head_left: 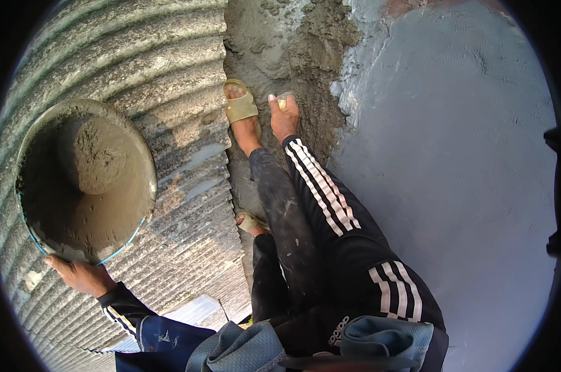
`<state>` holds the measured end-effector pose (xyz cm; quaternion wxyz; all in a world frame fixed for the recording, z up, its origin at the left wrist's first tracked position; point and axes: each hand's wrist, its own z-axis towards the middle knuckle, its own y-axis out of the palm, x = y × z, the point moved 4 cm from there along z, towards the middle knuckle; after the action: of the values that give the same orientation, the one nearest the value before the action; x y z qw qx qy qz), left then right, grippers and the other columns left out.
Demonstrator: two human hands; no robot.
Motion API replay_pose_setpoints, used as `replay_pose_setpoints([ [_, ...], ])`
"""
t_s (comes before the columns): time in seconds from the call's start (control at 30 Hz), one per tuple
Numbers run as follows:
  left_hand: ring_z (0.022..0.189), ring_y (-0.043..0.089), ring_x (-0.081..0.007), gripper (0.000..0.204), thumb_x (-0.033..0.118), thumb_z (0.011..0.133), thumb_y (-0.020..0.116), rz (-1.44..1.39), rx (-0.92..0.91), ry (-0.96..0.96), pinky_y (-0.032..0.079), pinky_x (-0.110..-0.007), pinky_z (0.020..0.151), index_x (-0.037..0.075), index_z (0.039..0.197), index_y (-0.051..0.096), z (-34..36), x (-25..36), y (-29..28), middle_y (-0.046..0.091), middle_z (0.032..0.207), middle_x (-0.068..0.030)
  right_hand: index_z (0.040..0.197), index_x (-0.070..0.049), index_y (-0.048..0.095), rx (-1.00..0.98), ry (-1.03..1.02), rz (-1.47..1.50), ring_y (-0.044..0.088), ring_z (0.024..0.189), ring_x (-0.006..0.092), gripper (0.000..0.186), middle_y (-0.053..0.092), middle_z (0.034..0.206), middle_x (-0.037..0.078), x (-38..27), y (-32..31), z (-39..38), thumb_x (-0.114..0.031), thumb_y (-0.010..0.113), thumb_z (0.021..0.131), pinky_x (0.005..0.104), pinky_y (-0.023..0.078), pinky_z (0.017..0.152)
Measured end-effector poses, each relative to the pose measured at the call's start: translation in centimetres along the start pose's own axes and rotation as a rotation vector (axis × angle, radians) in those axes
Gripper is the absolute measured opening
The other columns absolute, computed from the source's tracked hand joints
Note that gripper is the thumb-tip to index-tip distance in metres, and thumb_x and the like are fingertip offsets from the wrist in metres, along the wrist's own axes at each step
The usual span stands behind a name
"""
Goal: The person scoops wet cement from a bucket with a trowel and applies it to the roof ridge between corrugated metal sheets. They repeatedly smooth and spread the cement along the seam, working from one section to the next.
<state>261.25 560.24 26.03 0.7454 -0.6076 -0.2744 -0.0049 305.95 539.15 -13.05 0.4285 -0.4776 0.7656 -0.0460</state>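
At the left, my left hand (82, 276) grips the near rim of a round bucket (149, 162), fingers partly hidden beneath it. The bucket tilts with its mouth toward me, and wet grey-brown mortar (100, 152) clings to its bottom and walls. My right hand (284, 115) is closed around a small pale yellow piece (283, 104), perhaps a tool's handle; the rest of it cannot be made out. This hand is low over a strip of rough wet mortar (320, 68), just right of my front foot.
Corrugated grey roofing sheets (187, 68) fill the left side. A smooth grey-blue plastered wall (454, 136) rises at the right. My sandalled feet stand on the narrow strip between them, the front sandal (241, 108) beside the sheets' edge.
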Motion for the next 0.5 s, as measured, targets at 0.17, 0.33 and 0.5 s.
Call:
replay_pose_setpoints([
  [0.17,0.120,0.062,-0.0259,0.069,0.049,0.119,0.038,-0.150,0.034,-0.119,0.050,-0.038,0.108,-0.011,0.147,0.058,-0.3,0.2,0.2,0.066,0.144,-0.0231,0.111,0.002,0.060,0.147,0.035,0.080,0.070,0.089,0.0364,0.039,0.071,0.101,0.019,3.3,3.6,5.3,-0.031,0.078,0.100,0.0480,0.055,0.082],
  [0.33,0.121,0.062,-0.0261,0.066,0.049,0.119,0.038,-0.011,0.006,-0.059,0.050,-0.039,0.108,-0.005,0.152,0.057,-0.4,0.6,0.4,0.065,0.146,-0.0232,0.107,0.000,0.059,0.234,-0.022,-0.025,0.065,0.081,0.0244,0.034,0.068,0.092,0.011,4.6,0.6,5.4,-0.027,0.078,0.102,0.0446,0.052,0.076],
  [0.5,0.120,0.063,-0.0260,0.070,0.052,0.118,0.039,0.077,0.000,-0.021,0.051,-0.039,0.106,-0.008,0.148,0.059,0.0,0.5,0.0,0.067,0.142,-0.0222,0.103,-0.003,0.057,0.251,0.004,0.075,0.060,0.074,0.0186,0.029,0.064,0.087,0.006,3.6,-2.6,2.9,-0.026,0.075,0.105,0.0404,0.051,0.069],
])
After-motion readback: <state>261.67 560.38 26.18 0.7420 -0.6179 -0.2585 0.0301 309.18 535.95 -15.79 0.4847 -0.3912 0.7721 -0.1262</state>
